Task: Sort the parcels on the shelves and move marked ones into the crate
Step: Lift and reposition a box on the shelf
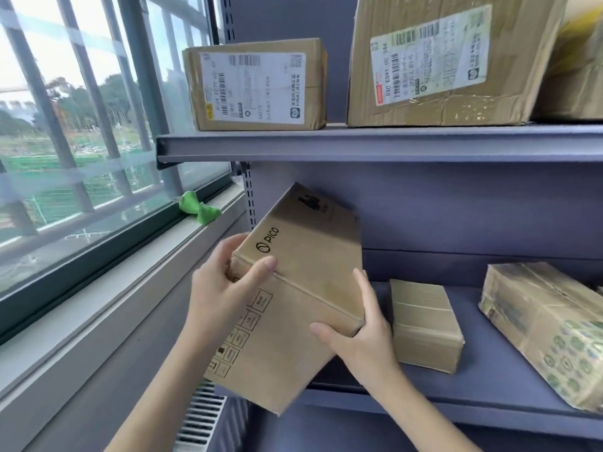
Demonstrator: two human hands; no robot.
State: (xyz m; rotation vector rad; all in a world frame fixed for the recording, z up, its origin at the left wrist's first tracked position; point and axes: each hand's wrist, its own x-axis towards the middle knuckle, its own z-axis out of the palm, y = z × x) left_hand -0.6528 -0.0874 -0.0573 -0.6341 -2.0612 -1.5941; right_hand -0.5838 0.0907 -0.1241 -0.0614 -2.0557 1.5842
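The PICO parcel hung tilted before the lower shelf. The left hand and right hand clasped its corners.

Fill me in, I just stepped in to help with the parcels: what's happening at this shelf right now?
A person is holding a tilted PICO box in both hands, the left hand at its upper corner and the right hand at its lower right edge, in front of the lower shelf. Two taped parcels lie on that shelf. Two labelled boxes sit on the upper shelf. No crate is in view.
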